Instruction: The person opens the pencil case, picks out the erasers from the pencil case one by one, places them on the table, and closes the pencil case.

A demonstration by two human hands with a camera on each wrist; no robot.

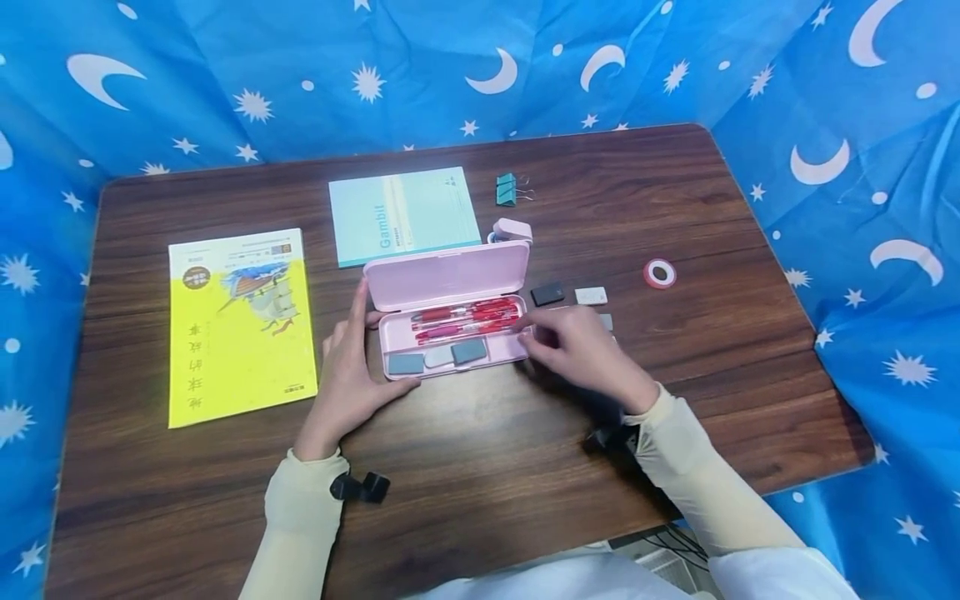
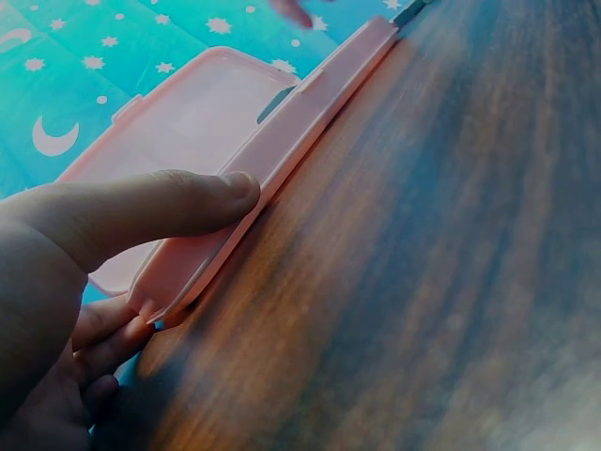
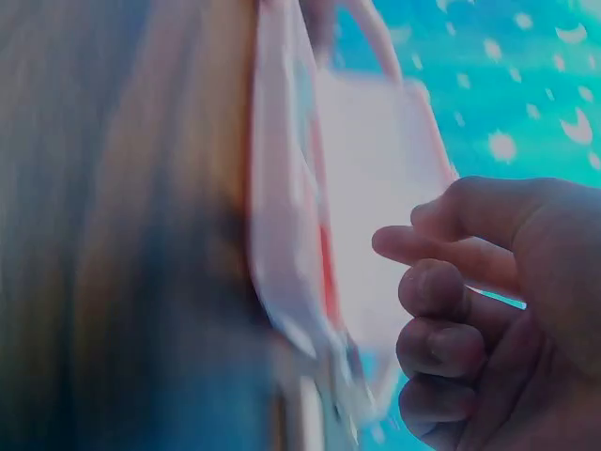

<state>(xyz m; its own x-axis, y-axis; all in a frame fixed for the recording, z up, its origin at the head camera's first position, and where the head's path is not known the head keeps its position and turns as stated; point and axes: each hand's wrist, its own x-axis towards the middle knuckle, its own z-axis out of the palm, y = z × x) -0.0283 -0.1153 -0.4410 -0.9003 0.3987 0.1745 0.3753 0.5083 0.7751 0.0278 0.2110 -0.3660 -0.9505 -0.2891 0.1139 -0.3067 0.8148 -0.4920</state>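
An opened pink pencil case (image 1: pixel 450 277) stands on the table with its lid raised. Several red pens (image 1: pixel 467 323) lie in its back part, with a grey eraser (image 1: pixel 406 363), a small white piece (image 1: pixel 439 357) and another grey block (image 1: pixel 469 352) in front. My left hand (image 1: pixel 345 383) holds the left end of the case; the left wrist view shows the thumb (image 2: pixel 192 202) against the front wall and fingers round the end. At the right end hovers my right hand (image 1: pixel 581 354), its fingers loosely bent. In the right wrist view nothing shows between thumb and fingers.
Right of the case lie a black block (image 1: pixel 547 293), a white eraser (image 1: pixel 591 296) and a red-rimmed tape roll (image 1: pixel 660 273). Behind are a light-blue notebook (image 1: pixel 435 204), a teal binder clip (image 1: pixel 506 190) and a pink object (image 1: pixel 513 230). A yellow book (image 1: pixel 240 358) lies left.
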